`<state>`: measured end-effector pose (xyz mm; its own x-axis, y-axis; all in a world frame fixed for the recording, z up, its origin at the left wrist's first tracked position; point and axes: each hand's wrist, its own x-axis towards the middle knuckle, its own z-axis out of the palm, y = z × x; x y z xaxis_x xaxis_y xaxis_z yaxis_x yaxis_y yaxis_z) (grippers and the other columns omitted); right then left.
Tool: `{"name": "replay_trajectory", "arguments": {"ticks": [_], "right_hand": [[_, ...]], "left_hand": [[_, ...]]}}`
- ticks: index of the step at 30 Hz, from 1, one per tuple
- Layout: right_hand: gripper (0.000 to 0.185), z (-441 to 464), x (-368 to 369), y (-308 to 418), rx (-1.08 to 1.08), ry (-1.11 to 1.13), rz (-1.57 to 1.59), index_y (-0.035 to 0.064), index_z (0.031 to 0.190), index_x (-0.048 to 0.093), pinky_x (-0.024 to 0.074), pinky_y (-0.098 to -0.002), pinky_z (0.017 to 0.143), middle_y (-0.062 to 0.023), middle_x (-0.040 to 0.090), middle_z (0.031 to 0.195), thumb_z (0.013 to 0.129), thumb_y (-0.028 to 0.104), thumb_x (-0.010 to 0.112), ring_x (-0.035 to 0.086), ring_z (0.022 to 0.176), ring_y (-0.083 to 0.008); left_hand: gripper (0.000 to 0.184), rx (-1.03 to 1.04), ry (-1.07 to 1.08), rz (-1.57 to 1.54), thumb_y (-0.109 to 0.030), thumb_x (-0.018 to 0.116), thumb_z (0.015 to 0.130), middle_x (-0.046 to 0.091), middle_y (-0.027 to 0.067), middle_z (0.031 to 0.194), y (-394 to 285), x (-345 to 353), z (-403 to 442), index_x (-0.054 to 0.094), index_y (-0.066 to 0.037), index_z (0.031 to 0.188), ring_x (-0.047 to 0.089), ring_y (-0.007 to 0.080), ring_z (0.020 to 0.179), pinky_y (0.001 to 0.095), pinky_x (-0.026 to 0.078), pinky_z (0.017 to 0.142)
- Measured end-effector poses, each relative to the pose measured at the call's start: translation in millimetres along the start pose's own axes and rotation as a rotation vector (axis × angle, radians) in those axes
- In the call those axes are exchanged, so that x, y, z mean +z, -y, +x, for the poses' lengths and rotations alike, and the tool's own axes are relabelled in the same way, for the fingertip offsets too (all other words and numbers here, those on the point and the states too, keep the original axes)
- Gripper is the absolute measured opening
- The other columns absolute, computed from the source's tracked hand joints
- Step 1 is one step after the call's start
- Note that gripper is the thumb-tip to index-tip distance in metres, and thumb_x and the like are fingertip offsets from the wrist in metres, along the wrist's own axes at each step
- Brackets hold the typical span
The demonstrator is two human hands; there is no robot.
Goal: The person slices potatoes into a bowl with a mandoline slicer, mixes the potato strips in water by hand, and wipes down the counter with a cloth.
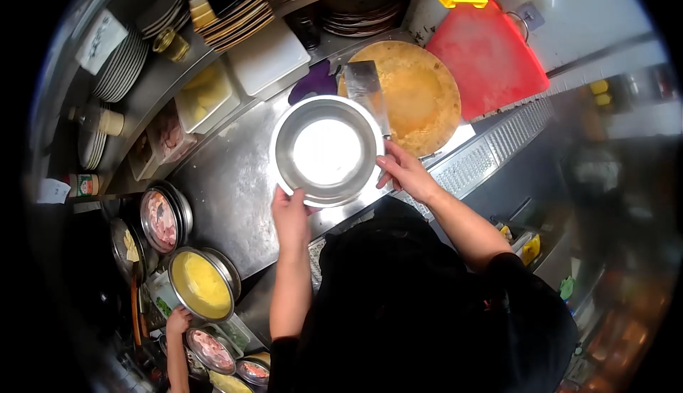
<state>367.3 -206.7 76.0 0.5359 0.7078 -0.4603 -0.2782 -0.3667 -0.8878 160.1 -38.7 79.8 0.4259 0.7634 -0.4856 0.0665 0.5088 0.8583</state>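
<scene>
A round metal bowl with bright light on its bottom is held between my hands above the steel counter. My left hand grips its near rim at the lower left, thumb on the edge. On the right side, my right hand has its fingers closed on the rim. Just behind the bowl lies a cleaver, its blade partly over a round wooden chopping board. A purple cloth is bunched on the counter beyond the bowl.
A red cutting board leans at the right behind the round board. White tubs line the counter's back, below shelved plates. At lower left, another person's hand touches a bowl of yellow food; bowls of raw meat stand near.
</scene>
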Motion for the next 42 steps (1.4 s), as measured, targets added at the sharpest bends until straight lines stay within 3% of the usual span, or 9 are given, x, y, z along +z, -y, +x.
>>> {"name": "replay_trajectory", "arguments": {"ticks": [2,6,8,14,18,22,26,33,42], "right_hand": [[0.06,6.9,-34.4,1.9,0.154,0.028,0.012,-0.005,0.143,0.047,0.0528,-0.0297,0.071,-0.0122,0.067,0.11,0.099,0.032,0.066,0.065,0.082,-0.0187],[0.03,23.0,-135.0,-54.4,0.092,-0.283,0.257,-0.0001,0.119,0.061,0.0418,-0.0242,0.051,-0.0072,0.066,0.092,0.091,0.007,0.057,0.06,0.071,-0.0119],[0.028,6.4,-167.2,-37.8,0.062,-0.403,0.291,-0.0014,0.115,0.061,0.0368,-0.0235,0.046,-0.006,0.064,0.086,0.089,0.005,0.057,0.056,0.062,-0.0103],[0.017,-37.2,-250.6,-59.7,0.14,-0.612,0.27,0.0028,0.103,0.059,0.0338,-0.0252,0.044,-0.0012,0.054,0.076,0.086,0.006,0.058,0.047,0.055,-0.0099],[0.014,-66.8,-274.6,-88.5,0.207,-0.66,0.34,0.0057,0.099,0.056,0.0355,-0.0256,0.044,-0.001,0.052,0.076,0.086,0.008,0.059,0.048,0.057,-0.0108],[0.019,-95.7,-274.6,-115.0,0.189,-0.757,0.448,0.0065,0.104,0.055,0.0362,-0.0268,0.044,-0.0017,0.054,0.077,0.085,0.01,0.06,0.048,0.056,-0.0121],[0.019,-123.3,-275.5,-140.3,0.071,-0.742,0.444,0.0067,0.101,0.056,0.0372,-0.027,0.044,-0.0023,0.056,0.079,0.083,0.01,0.061,0.049,0.053,-0.0134],[0.016,-123.0,-250.3,-108.7,0.1,-0.885,0.548,0.0063,0.099,0.059,0.0374,-0.026,0.044,-0.0023,0.058,0.076,0.083,0.008,0.061,0.049,0.051,-0.0125],[0.023,-95.8,-241.5,-106.5,0.02,-0.603,0.534,-0.0003,0.105,0.062,0.039,-0.0255,0.045,-0.0049,0.063,0.083,0.083,0.004,0.058,0.055,0.06,-0.0123]], "left_hand": [[0.03,-0.021,0.13,0.061,-0.007,0.055,0.099,0.071,0.0128,0.109,4.8,53.9,-3.5,0.058,0.002,0.127,0.072,0.0194,0.083,0.0291,0.061,0.06],[0.045,-0.029,0.239,0.251,-0.025,0.065,0.1,0.069,0.0135,0.101,39.7,126.7,26.1,0.058,0.004,0.134,0.07,0.0192,0.082,0.0334,0.059,0.069],[0.06,0.57,0.206,0.991,-0.036,0.067,0.097,0.062,0.0219,0.1,69.5,159.8,38.3,0.055,0.005,0.139,0.067,0.0371,0.088,0.0438,0.057,0.074],[0.071,0.589,0.191,1.417,-0.034,0.071,0.093,0.058,0.0225,0.108,99.1,209.7,52.5,0.043,0.003,0.147,0.067,0.0395,0.09,0.0447,0.059,0.074],[0.07,0.435,0.17,1.497,-0.013,0.067,0.089,0.059,0.0289,0.112,94.9,200.5,47.5,0.036,0.011,0.147,0.067,0.0423,0.094,0.0457,0.058,0.078],[0.066,0.492,0.206,1.064,0.001,0.059,0.085,0.063,0.027,0.104,60.4,188.2,21.7,0.041,0.005,0.148,0.067,0.0343,0.077,0.0419,0.057,0.07],[0.035,-0.156,0.475,0.18,0.002,0.05,0.094,0.056,0.0055,0.076,79.4,191.8,17.2,0.055,0.0,0.129,0.056,0.0127,0.055,0.0295,0.053,0.05],[0.017,-0.231,0.628,0.581,-0.018,0.055,0.104,0.055,0.0043,0.063,111.6,234.3,34.0,0.058,-0.001,0.105,0.054,0.0131,0.046,0.0308,0.047,0.043],[0.017,-0.085,0.0,0.473,-0.013,0.049,0.106,0.058,0.0054,0.06,81.7,120.4,3.2,0.06,0.0,0.11,0.053,0.0127,0.042,0.0308,0.042,0.039]]}}
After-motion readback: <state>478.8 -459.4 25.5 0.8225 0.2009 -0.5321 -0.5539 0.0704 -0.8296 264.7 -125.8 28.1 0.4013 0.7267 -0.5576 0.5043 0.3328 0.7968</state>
